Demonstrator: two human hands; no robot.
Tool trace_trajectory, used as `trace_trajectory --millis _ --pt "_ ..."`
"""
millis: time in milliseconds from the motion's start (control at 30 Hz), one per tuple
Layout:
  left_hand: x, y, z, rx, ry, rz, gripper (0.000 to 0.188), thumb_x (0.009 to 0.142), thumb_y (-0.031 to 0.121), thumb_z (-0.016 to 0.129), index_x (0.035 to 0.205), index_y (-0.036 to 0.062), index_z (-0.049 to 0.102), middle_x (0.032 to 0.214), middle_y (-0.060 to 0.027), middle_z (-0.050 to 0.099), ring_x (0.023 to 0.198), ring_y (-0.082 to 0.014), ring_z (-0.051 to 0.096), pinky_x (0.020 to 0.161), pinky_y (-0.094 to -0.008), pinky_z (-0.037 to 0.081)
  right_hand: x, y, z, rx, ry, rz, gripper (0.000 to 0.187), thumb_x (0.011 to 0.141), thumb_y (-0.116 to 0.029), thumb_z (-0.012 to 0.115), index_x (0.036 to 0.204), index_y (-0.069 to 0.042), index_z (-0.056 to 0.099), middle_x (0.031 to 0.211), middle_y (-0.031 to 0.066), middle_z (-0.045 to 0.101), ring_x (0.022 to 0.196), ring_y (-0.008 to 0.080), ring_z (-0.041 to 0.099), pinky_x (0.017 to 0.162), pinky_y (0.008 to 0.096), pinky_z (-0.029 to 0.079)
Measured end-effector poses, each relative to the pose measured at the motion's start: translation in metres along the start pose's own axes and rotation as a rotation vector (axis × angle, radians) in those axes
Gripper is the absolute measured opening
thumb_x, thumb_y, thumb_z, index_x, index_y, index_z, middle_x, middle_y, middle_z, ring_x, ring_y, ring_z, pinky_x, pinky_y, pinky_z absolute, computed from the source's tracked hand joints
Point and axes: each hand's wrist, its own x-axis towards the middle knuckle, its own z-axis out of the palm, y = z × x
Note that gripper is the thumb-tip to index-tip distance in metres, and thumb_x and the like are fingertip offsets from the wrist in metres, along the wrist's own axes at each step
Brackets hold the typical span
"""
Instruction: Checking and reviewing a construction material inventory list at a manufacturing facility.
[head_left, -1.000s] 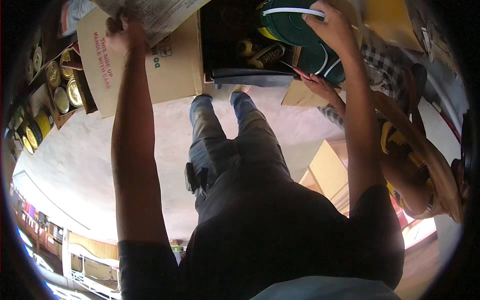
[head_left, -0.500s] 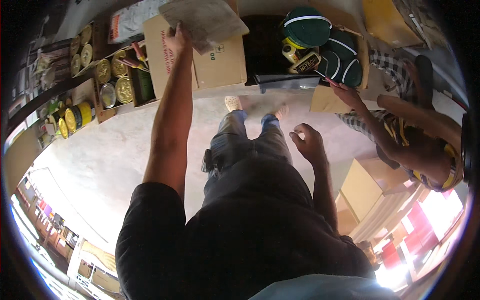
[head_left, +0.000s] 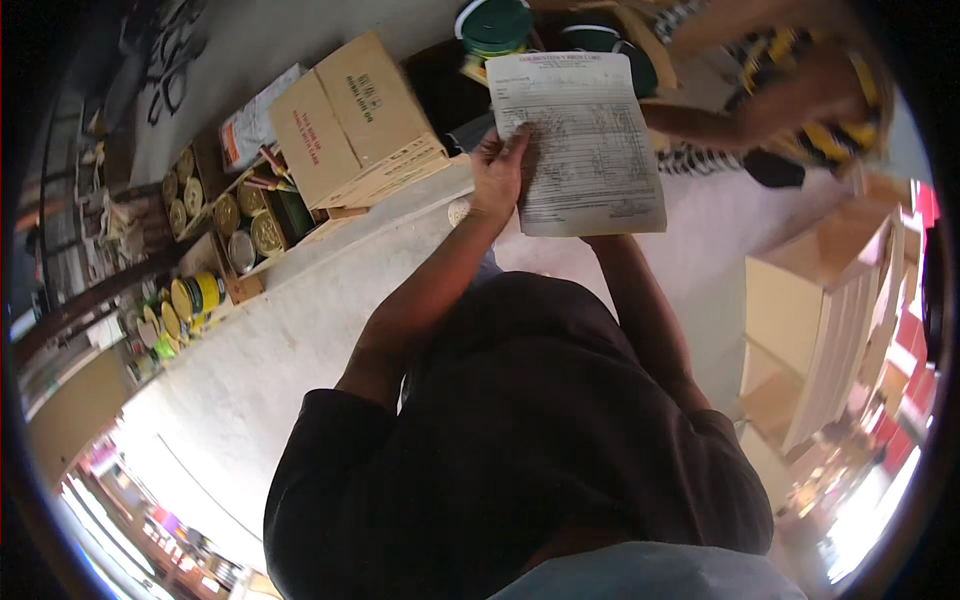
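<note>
A printed paper form (head_left: 580, 150) with handwriting on it is held up in front of me. My left hand (head_left: 500, 180) grips its left edge, thumb on the printed face and the other fingers partly out of sight. My right hand goes behind the bottom of the sheet; only the wrist (head_left: 608, 242) shows, so its fingers are hidden. Beyond the left hand stands a closed cardboard box (head_left: 355, 125) with printing on top. A green bucket (head_left: 495, 27) with a white rim stands behind the paper's upper left corner.
At left are gold-lidded cans (head_left: 265, 232) in a wooden crate and yellow-and-black cans (head_left: 197, 297) on the floor. Another person (head_left: 790, 95) is at the upper right, an arm reaching toward the buckets. An open cardboard box (head_left: 800, 300) stands at right.
The paper has moved from above the cardboard box to in front of my chest, with its printed side now showing. My right hand has risen behind it. The view has turned.
</note>
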Motion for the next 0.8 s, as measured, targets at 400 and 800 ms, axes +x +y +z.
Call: trace_trajectory --millis 400,800 --pt "-0.115 -0.086 0.119 0.365 -0.658 -0.204 0.027 0.095 0.023 0.061 0.108 -0.0007 0.065 0.1 -0.0077 0.068 0.094 -0.0161 0.061 0.088 -0.0318 0.046 -0.2 -0.102 -0.203 -0.015 0.442 0.028 0.023 0.099 -0.028 0.055 0.111 -0.008 0.055 0.087 0.002 0.062 0.074 0.0139 0.06 0.071 0.024 0.048" --pt "-0.068 -0.11 0.065 0.877 -0.608 0.058 0.035 0.091 0.028 0.062 0.112 0.0 0.062 0.103 -0.0194 0.069 0.095 -0.0267 0.066 0.086 -0.0388 0.05 -0.227 -0.107 -0.202 -0.367 0.653 0.073 0.037 0.093 -0.026 0.067 0.076 -0.019 0.035 0.056 -0.0062 0.033 0.049 0.0068 0.028 0.048 0.0254 0.018"
